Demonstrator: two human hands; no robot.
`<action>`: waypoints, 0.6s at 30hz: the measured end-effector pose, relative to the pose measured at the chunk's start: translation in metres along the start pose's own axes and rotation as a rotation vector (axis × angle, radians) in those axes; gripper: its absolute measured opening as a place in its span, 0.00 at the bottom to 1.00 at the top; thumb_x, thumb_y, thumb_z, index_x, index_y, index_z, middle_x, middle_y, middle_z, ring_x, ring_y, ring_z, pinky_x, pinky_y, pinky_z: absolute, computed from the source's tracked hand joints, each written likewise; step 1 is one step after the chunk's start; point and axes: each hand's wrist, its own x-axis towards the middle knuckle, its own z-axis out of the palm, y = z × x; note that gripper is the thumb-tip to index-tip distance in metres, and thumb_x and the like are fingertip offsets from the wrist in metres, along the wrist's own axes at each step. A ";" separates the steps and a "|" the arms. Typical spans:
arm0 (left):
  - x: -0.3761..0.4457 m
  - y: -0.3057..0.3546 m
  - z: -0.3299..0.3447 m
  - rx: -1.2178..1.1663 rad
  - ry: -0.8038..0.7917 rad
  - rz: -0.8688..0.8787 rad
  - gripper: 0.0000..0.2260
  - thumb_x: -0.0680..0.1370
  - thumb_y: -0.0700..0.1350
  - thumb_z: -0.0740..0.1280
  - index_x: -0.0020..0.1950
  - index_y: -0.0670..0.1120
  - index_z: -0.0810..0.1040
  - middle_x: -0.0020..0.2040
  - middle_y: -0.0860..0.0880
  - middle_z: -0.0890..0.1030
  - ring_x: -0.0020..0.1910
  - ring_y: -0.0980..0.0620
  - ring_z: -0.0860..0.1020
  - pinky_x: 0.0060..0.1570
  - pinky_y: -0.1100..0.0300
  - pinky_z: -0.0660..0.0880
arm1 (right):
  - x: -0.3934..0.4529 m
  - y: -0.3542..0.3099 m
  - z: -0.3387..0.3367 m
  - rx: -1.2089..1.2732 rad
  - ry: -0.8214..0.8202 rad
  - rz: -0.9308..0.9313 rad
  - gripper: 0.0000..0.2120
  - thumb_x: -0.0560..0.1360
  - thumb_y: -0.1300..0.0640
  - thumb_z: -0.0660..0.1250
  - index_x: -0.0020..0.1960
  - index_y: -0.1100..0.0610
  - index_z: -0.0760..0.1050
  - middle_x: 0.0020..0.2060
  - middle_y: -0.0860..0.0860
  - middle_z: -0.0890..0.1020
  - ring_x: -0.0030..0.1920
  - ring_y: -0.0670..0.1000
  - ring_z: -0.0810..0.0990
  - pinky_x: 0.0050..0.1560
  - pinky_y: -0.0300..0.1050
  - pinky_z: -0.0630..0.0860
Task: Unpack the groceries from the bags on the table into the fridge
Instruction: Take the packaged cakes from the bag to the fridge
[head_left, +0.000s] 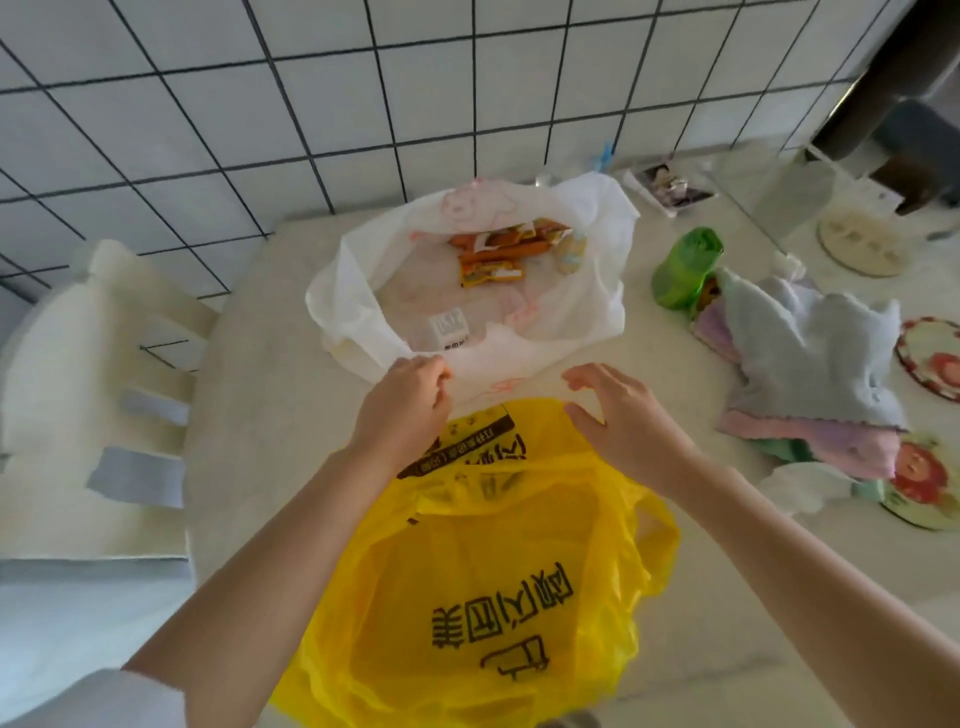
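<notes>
the white bag (519, 358) lies open just beyond both hands, its near rim between them; the left hand (402, 402) has its fingers curled on that rim at the left, pinching the plastic; the right hand (618, 410) hovers at the rim's right end with fingers bent and spread (whether it actually holds the thin film i cannot tell); inside the bag, past the fingertips, lie orange snack packets (501, 249) and a small white carton (449, 330); the yellow bag (493, 561) sits under the wrists and forearms, nearer the body; all rest on a pale table (270, 374) against a white tiled wall (311, 104); left of the left hand stands a white chair (104, 374); right of the right hand lie a green bag (683, 267) and a heap of folded cloths (810, 364).
</notes>
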 end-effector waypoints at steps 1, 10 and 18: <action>0.015 -0.001 0.001 0.030 0.015 0.021 0.11 0.78 0.40 0.61 0.59 0.44 0.76 0.56 0.48 0.79 0.56 0.51 0.73 0.51 0.56 0.73 | 0.015 0.006 -0.005 -0.030 -0.004 -0.021 0.16 0.78 0.54 0.64 0.65 0.56 0.71 0.59 0.51 0.77 0.60 0.52 0.75 0.61 0.45 0.69; 0.153 -0.016 0.021 0.459 0.003 0.298 0.14 0.69 0.34 0.64 0.53 0.39 0.78 0.54 0.41 0.78 0.56 0.39 0.74 0.56 0.47 0.73 | 0.165 0.058 -0.041 -0.256 0.056 -0.313 0.16 0.75 0.59 0.67 0.61 0.63 0.74 0.60 0.58 0.74 0.67 0.59 0.67 0.63 0.56 0.73; 0.268 -0.020 0.036 0.820 -0.382 0.502 0.26 0.79 0.58 0.45 0.75 0.55 0.65 0.78 0.52 0.59 0.78 0.44 0.45 0.74 0.42 0.38 | 0.290 0.103 -0.039 -0.837 -0.095 -0.759 0.27 0.67 0.59 0.74 0.65 0.57 0.74 0.62 0.57 0.77 0.67 0.63 0.72 0.66 0.57 0.68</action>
